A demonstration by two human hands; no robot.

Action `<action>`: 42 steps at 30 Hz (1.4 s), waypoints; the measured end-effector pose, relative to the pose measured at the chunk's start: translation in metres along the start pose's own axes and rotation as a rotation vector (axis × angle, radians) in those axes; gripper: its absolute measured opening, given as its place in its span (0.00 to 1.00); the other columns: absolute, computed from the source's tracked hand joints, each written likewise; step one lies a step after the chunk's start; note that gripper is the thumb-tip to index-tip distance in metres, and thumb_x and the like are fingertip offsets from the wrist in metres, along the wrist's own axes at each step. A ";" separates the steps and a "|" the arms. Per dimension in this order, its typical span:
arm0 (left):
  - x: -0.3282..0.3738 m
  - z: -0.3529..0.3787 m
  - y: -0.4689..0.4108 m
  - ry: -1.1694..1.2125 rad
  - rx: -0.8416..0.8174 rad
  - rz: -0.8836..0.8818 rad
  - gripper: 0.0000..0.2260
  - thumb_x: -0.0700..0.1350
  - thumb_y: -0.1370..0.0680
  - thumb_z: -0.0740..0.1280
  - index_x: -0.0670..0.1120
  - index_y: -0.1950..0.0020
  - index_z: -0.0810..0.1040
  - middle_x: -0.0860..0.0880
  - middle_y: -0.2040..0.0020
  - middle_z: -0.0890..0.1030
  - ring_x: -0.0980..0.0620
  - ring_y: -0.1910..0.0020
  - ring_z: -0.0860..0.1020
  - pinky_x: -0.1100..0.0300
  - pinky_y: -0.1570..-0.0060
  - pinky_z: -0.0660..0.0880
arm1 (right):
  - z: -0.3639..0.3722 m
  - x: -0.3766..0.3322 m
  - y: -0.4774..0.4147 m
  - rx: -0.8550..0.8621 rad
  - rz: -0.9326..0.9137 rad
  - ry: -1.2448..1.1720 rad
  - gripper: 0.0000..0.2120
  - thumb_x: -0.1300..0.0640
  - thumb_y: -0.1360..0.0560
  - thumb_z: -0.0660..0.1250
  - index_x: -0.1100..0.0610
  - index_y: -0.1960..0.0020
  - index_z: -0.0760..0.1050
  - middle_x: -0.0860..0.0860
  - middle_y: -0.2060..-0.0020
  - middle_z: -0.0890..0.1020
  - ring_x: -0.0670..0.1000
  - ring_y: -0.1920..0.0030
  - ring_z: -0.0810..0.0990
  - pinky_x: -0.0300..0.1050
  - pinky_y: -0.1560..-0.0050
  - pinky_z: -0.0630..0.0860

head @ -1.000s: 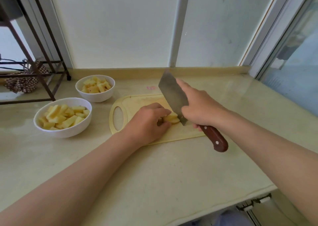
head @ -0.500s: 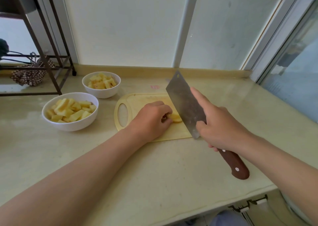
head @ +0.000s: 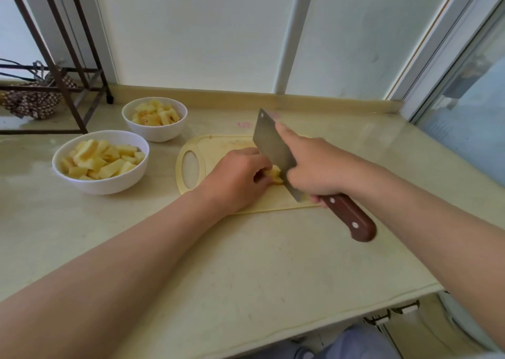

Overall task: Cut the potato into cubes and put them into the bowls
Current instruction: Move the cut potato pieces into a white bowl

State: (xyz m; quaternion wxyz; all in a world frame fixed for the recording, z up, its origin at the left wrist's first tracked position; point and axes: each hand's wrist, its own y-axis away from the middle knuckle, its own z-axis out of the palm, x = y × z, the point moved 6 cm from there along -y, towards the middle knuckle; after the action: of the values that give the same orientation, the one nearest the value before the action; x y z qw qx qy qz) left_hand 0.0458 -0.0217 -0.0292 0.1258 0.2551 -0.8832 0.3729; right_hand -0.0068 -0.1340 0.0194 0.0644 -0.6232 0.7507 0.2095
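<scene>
The right hand (head: 314, 164) grips the cleaver (head: 276, 151) — forefinger along the blade. The left hand (head: 237, 175), fingers curled, seemingly pins the potato piece (head: 276, 175) on the cutting board (head: 207, 145).

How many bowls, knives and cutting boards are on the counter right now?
White bowls: 2, near bowl and far bowl
Cleaver: 1
Cutting board: 1
Total: 4
</scene>
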 end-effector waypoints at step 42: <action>-0.008 -0.012 0.004 0.095 0.088 -0.073 0.06 0.33 0.31 0.74 0.41 0.56 0.85 0.47 0.60 0.82 0.50 0.64 0.79 0.61 0.61 0.76 | 0.004 -0.018 0.011 -0.086 -0.020 0.122 0.48 0.67 0.23 0.57 0.35 0.18 0.36 0.59 0.54 0.79 0.57 0.71 0.84 0.53 0.72 0.84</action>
State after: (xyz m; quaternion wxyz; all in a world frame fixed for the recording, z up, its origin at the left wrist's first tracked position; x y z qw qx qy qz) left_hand 0.0505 -0.0083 -0.0268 0.1698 0.2747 -0.8489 0.4184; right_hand -0.0146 -0.1143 0.0248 -0.0064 -0.6444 0.7374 0.2024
